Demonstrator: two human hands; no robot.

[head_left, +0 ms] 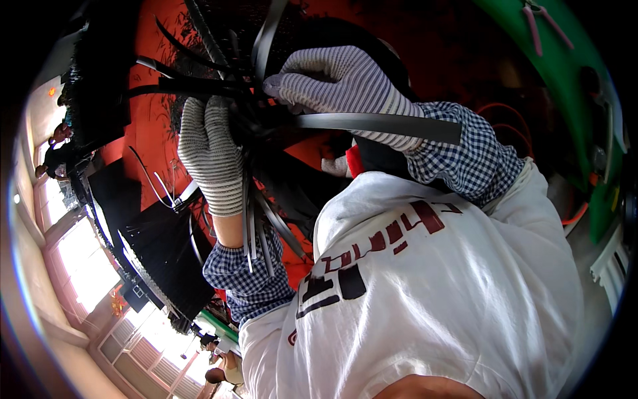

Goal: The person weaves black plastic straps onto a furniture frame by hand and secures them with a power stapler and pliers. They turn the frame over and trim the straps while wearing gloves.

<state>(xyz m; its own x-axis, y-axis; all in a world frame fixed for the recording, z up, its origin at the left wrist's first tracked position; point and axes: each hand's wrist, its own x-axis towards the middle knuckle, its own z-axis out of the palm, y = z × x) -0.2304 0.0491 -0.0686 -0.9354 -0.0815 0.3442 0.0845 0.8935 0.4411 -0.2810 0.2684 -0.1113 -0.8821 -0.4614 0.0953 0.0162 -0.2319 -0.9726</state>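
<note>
Both hands wear grey-and-white striped gloves, with blue checked sleeves below them. A cluster of flat black plastic strips fans out in several directions between the hands. My left hand is closed at the left side of the cluster, its fingertips partly hidden against the strips where they cross. My right hand is curled at the upper right of the cluster, thumb and fingers pinched around a strip. One long strip runs rightward across my right wrist, and others hang down beside my left forearm. The exact crossing is dark and hard to make out.
A red surface littered with black bits lies beyond the hands. Pink-handled pliers rest on a green surface at upper right. Dark woven panels stand at left. A person is in the background at lower left, near bright windows.
</note>
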